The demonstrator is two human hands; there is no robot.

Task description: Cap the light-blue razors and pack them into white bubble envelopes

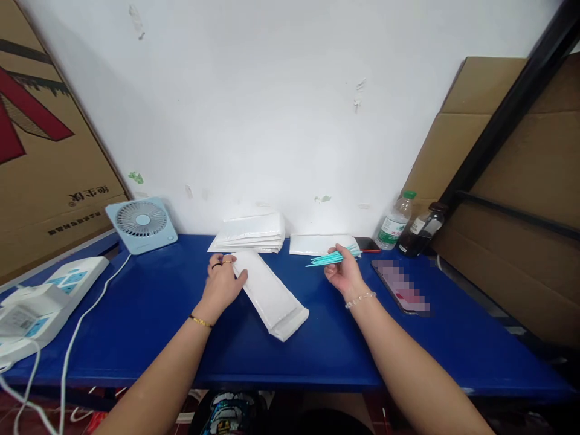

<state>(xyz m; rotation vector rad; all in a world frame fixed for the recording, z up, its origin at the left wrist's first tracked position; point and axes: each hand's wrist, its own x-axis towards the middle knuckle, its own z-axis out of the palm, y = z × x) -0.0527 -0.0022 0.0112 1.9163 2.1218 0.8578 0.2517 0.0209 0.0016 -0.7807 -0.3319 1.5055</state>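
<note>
The right hand (346, 277) I watch remotely is closed around a bundle of thin turquoise sticks (327, 259), held above the blue, flat-topped worktop (154, 314). The left hand (222, 284) touches the upper end of a long white padded envelope (272, 293) lying aslant between both arms (whether the fingers pinch it, I can't tell from here). Beyond it I see a stack of similar white envelopes (254, 228) near the white wall (272, 121), and another flat white envelope (312, 244) behind the sticks.

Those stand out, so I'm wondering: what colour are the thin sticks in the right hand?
Turquoise; the thin sticks show in the head view.
</note>
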